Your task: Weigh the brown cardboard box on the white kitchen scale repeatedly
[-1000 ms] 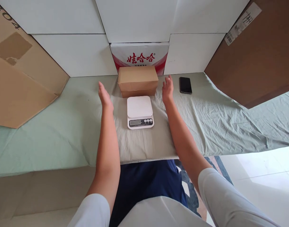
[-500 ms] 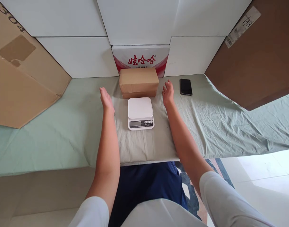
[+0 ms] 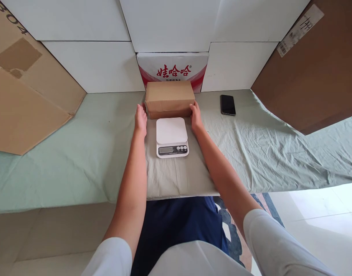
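Left hand (image 3: 141, 117) and right hand (image 3: 195, 115) press flat against the ends of the plain brown cardboard box (image 3: 169, 97), a two-palm grip (contact just made, judging). Box sits on the green-sheeted surface (image 3: 78, 153) behind the white digital scale (image 3: 172, 136). Next: a level lift.

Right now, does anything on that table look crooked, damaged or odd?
Nothing is spilled or broken. The cardboard box sits square behind the scale, a hand at each end. Only the green sheet is rumpled toward the right, and the phone lies apart, face down or dark.
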Available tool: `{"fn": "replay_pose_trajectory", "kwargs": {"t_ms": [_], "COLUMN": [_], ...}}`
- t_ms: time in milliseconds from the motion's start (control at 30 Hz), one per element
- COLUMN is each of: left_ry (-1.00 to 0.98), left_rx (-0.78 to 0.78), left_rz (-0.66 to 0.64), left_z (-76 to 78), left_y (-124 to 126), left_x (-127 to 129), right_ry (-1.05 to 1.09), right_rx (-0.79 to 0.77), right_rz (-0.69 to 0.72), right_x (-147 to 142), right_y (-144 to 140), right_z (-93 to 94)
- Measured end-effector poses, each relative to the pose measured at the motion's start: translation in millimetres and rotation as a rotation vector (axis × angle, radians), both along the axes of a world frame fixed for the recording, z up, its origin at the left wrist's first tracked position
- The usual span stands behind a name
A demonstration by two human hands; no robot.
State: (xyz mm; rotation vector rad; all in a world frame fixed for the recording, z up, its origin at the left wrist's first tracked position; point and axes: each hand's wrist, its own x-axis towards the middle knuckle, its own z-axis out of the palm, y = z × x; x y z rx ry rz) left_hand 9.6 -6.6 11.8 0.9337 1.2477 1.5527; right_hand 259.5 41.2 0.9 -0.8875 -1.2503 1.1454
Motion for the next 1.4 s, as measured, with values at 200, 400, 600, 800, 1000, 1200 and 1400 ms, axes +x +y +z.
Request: {"fn": "replay_pose_trajectory", "kwargs": {"t_ms": [200,400,600,800,1000,1200,1400], "left_ry": [0.001,-0.005,0.006,-0.012,-0.01,0.008,0.018], "left_rx": [0.024,0.053,0.074,0.085,0.093,0.087,0.1], "left_rz": [-0.033,-0.021,-0.024,-0.024,-0.03,-0.011,-0.013], "left_z": [-3.5,-6.1,-8.6,-10.8,-10.6,-11.2,-11.3], "left_y": [2.1,2.9,3.2,4.9,5.0,5.5,4.2], "left_x": [4.8,11.8,10.3,9.3,9.6,13.4,13.6], "right_ry": [-0.002,0.011,-0.001,-0.012,-0.002,0.008,-0.009], "right_rx": [0.058,0.057,0.047,0.057,0.035,0.03,0.02], "right_rz": [-0.042,-0.037,-0.042,-0.034,-0.035,-0.031,-0.036], "right_x": [-4.7,-7.2,-8.8,-8.4,-8.5,-11.7,-12.2], "right_y": [-10.2,-14.9,-17.0,-16.6,-16.0,-18.6,-17.9], "right_z": [7.6,12.7,16.9,16.4,14.3,15.3,13.0]}}
